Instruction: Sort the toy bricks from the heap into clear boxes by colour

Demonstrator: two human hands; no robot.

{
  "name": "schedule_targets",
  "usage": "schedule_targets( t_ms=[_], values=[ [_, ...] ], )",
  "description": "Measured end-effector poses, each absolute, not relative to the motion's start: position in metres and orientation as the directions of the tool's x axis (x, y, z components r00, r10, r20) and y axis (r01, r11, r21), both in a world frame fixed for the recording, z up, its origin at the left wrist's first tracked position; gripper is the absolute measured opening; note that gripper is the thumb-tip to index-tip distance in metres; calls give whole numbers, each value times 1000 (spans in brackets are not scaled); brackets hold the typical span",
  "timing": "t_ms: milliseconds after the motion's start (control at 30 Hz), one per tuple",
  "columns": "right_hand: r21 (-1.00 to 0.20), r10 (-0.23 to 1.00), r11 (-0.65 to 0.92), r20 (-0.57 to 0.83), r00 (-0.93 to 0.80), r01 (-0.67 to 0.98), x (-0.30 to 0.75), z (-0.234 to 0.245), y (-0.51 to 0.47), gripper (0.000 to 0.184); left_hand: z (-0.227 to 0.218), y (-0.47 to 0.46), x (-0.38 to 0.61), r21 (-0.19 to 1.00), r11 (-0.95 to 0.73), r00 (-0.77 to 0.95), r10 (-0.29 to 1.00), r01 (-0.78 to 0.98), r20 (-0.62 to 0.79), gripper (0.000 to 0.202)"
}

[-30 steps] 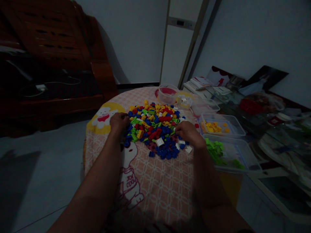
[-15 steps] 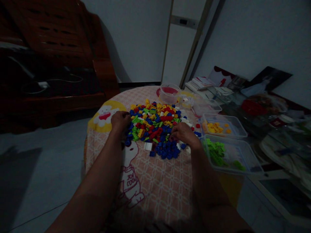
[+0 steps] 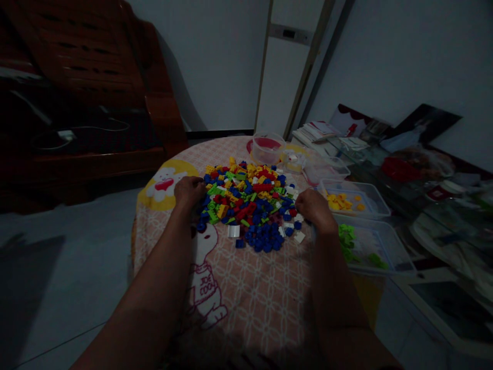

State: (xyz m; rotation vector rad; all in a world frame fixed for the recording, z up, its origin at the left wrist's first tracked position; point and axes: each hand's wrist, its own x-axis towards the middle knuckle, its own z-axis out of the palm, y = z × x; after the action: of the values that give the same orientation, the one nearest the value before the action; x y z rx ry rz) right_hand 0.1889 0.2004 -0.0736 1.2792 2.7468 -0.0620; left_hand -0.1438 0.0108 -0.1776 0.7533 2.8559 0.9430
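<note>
A heap of mixed toy building bricks [image 3: 246, 198] in red, yellow, green, blue and white lies on the patterned tablecloth [image 3: 262, 288]. My left hand [image 3: 189, 191] rests at the heap's left edge with fingers curled; whether a brick is in them is hidden. At the right edge, my right hand [image 3: 314, 206] is closed, its fingertips pointing down by white and red bricks. What those fingertips hold, if anything, cannot be made out. Blue bricks [image 3: 265, 237] cluster at the near side, beside a white piece [image 3: 233, 231].
To the right stand a clear tray of yellow bricks [image 3: 342, 201] and a clear tray of green bricks [image 3: 379, 261]. A round clear tub [image 3: 268, 148] sits at the table's far side. Beyond the trays is a cluttered glass table [image 3: 400, 180]; a wooden bench [image 3: 162, 110] is at left.
My right hand has moved right, from over the heap to its right edge near the trays. My left hand has stayed about where it was.
</note>
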Motion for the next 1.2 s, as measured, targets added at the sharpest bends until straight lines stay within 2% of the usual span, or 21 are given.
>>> schedule_targets(
  t_ms=[167, 300, 533, 667, 767, 833, 900, 1100, 1200],
  values=[
    [44, 734, 668, -207, -647, 743, 182, -71, 189, 33, -175, 11, -142, 559, 708, -882, 462, 432, 96, 49],
    [-75, 645, 729, -259, -719, 681, 177, -74, 185, 29, -173, 11, -140, 553, 714, -881, 465, 429, 82, 51],
    [-136, 671, 731, -36, -741, 669, 179, -82, 199, 29, -175, 11, -139, 561, 699, -877, 469, 443, 109, 50],
    [-267, 572, 796, 37, -819, 544, 163, -92, 186, 29, -176, 11, -140, 576, 701, -886, 455, 421, 94, 51],
    [-328, 492, 829, 40, -870, 454, 144, -103, 166, 36, -175, 10, -139, 564, 708, -882, 465, 426, 82, 52],
    [-329, 447, 847, 13, -894, 419, 135, -107, 157, 40, -174, 10, -138, 564, 703, -879, 469, 433, 89, 52],
    [-319, 418, 856, -34, -908, 407, 133, -107, 154, 36, -174, 9, -137, 573, 695, -879, 468, 433, 97, 52],
    [-249, 492, 831, -86, -866, 497, 146, -98, 170, 26, -176, 9, -137, 600, 682, -886, 451, 418, 104, 49],
    [-199, 446, 853, -201, -872, 482, 148, -97, 169, 21, -175, 10, -137, 599, 688, -889, 448, 410, 93, 50]
  ],
)
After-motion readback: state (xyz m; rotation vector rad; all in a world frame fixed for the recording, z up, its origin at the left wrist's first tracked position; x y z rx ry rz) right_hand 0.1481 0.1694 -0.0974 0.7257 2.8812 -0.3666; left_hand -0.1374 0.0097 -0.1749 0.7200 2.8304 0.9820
